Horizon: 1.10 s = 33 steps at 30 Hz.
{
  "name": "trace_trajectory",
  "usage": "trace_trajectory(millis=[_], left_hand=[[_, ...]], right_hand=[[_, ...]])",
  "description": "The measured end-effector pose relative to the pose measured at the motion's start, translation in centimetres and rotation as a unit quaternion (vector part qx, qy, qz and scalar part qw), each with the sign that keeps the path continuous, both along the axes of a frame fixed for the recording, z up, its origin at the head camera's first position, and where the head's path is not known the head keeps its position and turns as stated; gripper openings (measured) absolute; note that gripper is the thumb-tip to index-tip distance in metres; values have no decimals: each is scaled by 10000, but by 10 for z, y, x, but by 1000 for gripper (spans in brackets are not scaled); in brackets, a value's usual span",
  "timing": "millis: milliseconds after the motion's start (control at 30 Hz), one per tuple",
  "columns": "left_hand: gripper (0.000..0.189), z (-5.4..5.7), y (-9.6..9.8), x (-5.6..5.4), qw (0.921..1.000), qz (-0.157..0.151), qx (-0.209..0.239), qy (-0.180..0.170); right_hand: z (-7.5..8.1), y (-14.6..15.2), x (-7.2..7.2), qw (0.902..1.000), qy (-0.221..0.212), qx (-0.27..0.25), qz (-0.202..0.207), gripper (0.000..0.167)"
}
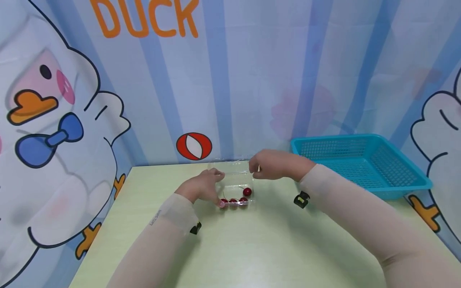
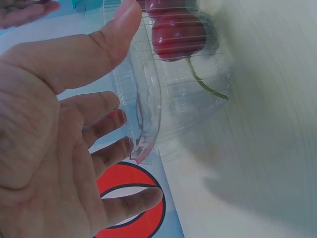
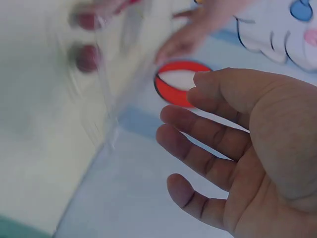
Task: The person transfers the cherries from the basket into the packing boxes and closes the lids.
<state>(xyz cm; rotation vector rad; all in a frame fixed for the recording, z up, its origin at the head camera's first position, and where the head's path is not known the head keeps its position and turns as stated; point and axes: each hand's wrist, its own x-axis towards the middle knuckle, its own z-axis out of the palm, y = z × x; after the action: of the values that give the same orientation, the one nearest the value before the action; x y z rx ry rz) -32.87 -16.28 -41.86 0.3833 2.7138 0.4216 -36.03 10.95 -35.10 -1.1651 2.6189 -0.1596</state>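
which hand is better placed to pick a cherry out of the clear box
Right, probably. The left hand already touches the clear box by the cherries; the right hand hovers empty just above it.

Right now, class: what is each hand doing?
Left hand: open, thumb and fingers touching the clear plastic cherry box.
Right hand: open, holding nothing.
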Motion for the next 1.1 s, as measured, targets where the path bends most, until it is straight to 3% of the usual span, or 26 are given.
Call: trace_trajectory(millis=[267, 433, 600, 833, 967, 1100], left_hand=[[111, 1, 0, -2, 10000, -13, 25, 10], [110, 2, 1, -3, 10000, -51, -35, 36], [111, 0, 1, -3, 10000, 13, -27, 16], [111, -5, 2, 0, 10000, 32, -40, -4], [111, -5, 2, -1, 10000, 77, -24, 2], [110, -4, 1, -1, 9999, 90, -64, 6]], right_hand=[[24, 56, -24, 9909, -589, -461, -1123, 30], [26, 94, -44, 9834, -557, -658, -1595, 31], [20, 128, -61, 9756, -441, -760, -2012, 31], [-1, 169, -78, 9727, -439, -875, -2106, 29], [-17, 185, -85, 9694, -640, -910, -2187, 29], [-30, 191, -86, 9588, -1067, -891, -2476, 28]])
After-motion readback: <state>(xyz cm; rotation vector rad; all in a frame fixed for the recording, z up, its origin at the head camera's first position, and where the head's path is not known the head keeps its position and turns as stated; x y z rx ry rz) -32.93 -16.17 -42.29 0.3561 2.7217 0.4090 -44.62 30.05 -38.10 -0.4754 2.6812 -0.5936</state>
